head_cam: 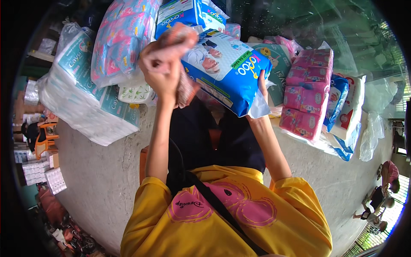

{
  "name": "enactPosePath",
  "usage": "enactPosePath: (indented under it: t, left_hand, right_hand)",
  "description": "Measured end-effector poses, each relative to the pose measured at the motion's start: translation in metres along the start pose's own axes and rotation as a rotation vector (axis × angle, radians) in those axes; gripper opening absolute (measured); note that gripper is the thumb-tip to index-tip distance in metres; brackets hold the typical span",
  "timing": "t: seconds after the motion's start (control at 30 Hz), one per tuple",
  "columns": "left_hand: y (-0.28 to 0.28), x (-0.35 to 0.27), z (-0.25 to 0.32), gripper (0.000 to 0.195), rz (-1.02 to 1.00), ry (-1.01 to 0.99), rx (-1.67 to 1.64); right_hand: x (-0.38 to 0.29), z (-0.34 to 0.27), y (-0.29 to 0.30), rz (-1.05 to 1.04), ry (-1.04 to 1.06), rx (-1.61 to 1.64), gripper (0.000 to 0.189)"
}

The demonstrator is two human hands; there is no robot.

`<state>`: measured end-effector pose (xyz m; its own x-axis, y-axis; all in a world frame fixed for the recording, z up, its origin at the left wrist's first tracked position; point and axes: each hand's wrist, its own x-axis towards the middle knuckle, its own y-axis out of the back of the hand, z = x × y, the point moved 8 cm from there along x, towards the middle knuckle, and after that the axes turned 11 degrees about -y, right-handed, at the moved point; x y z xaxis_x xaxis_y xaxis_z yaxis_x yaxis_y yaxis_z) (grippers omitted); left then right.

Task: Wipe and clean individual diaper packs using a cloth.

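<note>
My left hand (162, 77) is closed around a crumpled pinkish cloth (183, 80), blurred and raised beside a blue and white Karoo underpad pack (224, 67). My right hand (261, 93) grips that pack by its lower right end, fingers along the side and a loose clear plastic flap over the palm. The pack lies tilted above my knees. Behind it stand more blue packs (179, 16). Left of the cloth is a tall bundle of pink and blue packs (123, 38) in clear film, with a white pack bearing green leaves (136, 93) below it.
Wrapped Caysi packs (83, 74) lie at the left. Pink packs (308, 93) and a red and white pack (348, 106) stand at the right, near loose clear plastic (371, 138). An orange chair (46, 139) is far left; several people (379, 199) are far right.
</note>
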<state>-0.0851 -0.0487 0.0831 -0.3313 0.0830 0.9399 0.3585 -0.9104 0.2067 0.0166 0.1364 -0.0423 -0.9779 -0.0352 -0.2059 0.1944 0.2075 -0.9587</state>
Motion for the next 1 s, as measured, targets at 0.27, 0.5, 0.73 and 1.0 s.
enactPosePath:
  t: [0.27, 0.5, 0.73, 1.0]
  left_hand:
    - [-0.020, -0.048, -0.037, 0.040, 0.231, 1.007, -0.735]
    - [-0.057, -0.098, 0.003, 0.020, 0.268, 1.128, -0.780]
    - [-0.064, -0.126, 0.042, 0.029, -0.104, 1.345, -0.956]
    - [-0.037, -0.035, 0.065, 0.032, -0.319, 0.928, -0.863]
  right_hand:
    - [0.006, -0.012, 0.017, -0.007, 0.088, -0.029, 0.069]
    - [0.005, 0.001, 0.030, 0.120, 0.075, -0.064, 0.073]
    - [-0.005, -0.039, 0.032, 0.388, 0.302, -0.439, 0.049]
    - [-0.004, -0.040, 0.038, 0.504, 0.308, -0.849, 0.035]
